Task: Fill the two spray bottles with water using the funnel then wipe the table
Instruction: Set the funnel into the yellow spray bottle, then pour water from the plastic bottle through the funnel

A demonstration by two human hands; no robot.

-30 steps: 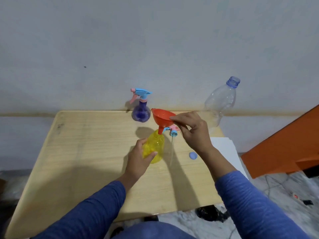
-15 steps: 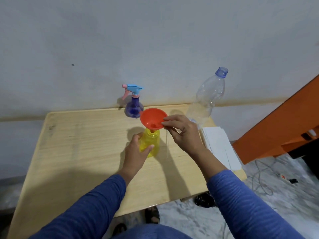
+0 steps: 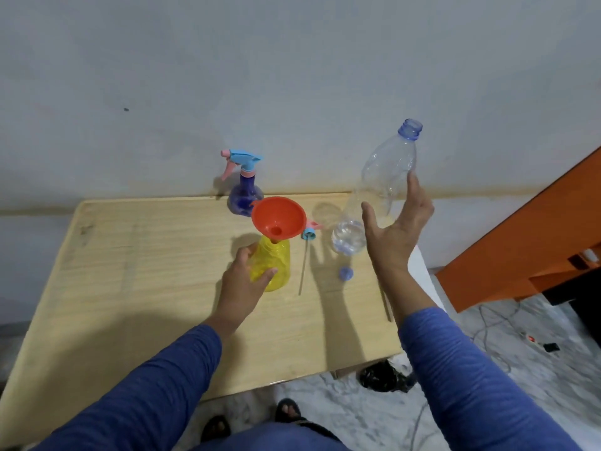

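Note:
A yellow spray bottle [image 3: 276,265] stands mid-table with its top off, and my left hand [image 3: 242,284] grips its lower body. An orange funnel [image 3: 278,218] sits in its neck. Its blue and pink spray head [image 3: 310,232] lies just right of it, dip tube pointing toward me. A purple spray bottle [image 3: 244,190] with its head on stands at the far edge by the wall. My right hand [image 3: 395,229] is spread open beside a clear water bottle [image 3: 374,196], uncapped, with a little water at the bottom; fingertips reach its side, no closed grip visible.
The wooden table [image 3: 130,288] ends close on the right. A small blue cap [image 3: 345,274] lies near the water bottle. White sheets [image 3: 422,281] lie at the table's right edge. An orange cabinet [image 3: 536,239] stands to the right; cables and a black bag lie on the floor.
My right hand let go of the funnel's rim and moved right to the clear water bottle, opening wide. The funnel stays in the yellow bottle, still held by my left hand.

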